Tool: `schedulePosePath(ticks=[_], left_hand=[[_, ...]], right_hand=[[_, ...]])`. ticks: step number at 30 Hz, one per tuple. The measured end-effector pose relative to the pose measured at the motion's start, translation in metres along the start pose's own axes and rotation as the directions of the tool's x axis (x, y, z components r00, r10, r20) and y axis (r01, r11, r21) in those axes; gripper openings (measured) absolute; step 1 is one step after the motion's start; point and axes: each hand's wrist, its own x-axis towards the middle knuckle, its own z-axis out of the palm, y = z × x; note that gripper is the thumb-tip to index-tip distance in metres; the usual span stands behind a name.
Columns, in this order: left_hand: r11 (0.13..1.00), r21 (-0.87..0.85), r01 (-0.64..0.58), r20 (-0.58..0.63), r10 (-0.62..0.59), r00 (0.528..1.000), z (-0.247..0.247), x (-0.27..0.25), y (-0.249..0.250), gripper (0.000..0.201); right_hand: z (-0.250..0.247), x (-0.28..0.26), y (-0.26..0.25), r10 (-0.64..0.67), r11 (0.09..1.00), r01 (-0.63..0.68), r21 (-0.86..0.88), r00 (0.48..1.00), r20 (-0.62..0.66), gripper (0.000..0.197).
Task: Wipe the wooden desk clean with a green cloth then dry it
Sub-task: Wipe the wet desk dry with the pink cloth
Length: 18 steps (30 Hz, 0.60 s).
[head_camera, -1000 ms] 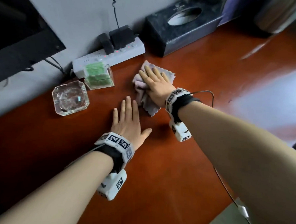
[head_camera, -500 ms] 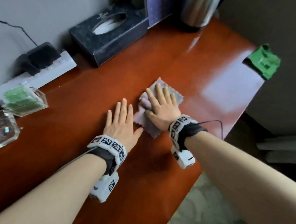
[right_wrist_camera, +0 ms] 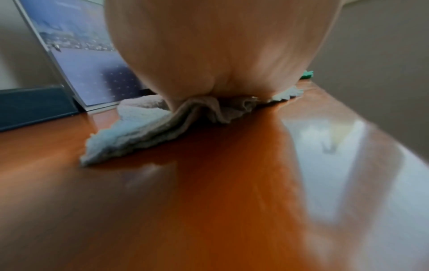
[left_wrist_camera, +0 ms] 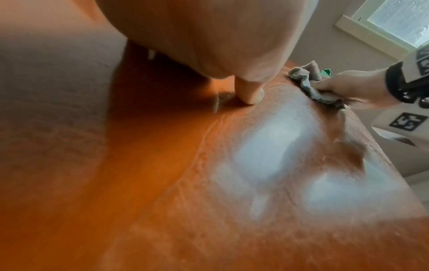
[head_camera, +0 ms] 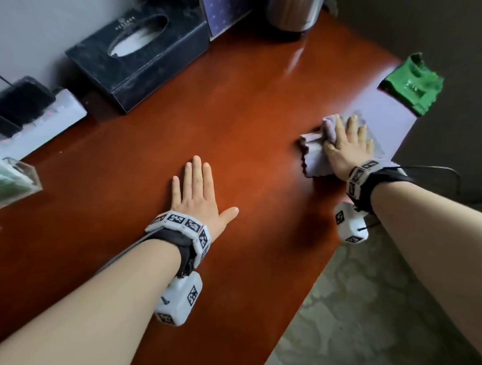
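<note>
Both hands lie flat on the tabletop [head_camera: 238, 104], a glossy reddish-brown wooden surface that fills most of my view. My left hand [head_camera: 196, 192] rests palm down near the middle with its fingers straight and together and the thumb spread to the side, holding nothing. My right hand [head_camera: 348, 144] presses straight fingers down on a pale grey cloth [head_camera: 315, 152] near the right edge of the tabletop, the cloth bunched up beside my thumb and spread out under my palm. At the back, against the wall, a dark tissue box [head_camera: 137, 57] sits with its oval opening facing up, and a metal container [head_camera: 292, 9] stands further right, with a blue patterned board [head_camera: 224, 8] between them. To the left of the tissue box a white power strip [head_camera: 39, 121] carries black plugs. The green cloth [head_camera: 411, 85] lies crumpled at the far right corner of the tabletop, just beyond my right hand and apart from it.
</note>
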Motion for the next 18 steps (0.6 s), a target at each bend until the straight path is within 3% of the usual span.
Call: schedulePosePath(ticks=[3,10,15,18], left_hand=[[1.0,-0.002,0.003,0.003,-0.003,1.0,0.001,0.001,-0.001,0.104],[0.99,-0.135,-0.047,0.06,0.055,0.997,-0.019,-0.021,-0.003,0.102],[0.936,-0.345,-0.074,0.083,0.109,0.991,-0.01,-0.092,-0.003,0.077],[0.861,-0.508,-0.007,0.103,0.069,0.992,-0.006,-0.13,-0.007,0.043]], right_hand=[[0.011,-0.027,-0.005,-0.013,1.0,0.013,-0.006,1.0,-0.018,0.066],[0.052,-0.14,-0.048,-0.345,0.934,0.351,-0.062,0.934,0.088,0.064],[0.06,-0.21,-0.081,-0.488,0.872,0.482,0.08,0.85,0.2,0.054],[0.044,-0.233,-0.1,-0.43,0.873,0.356,0.333,0.884,0.182,0.034]])
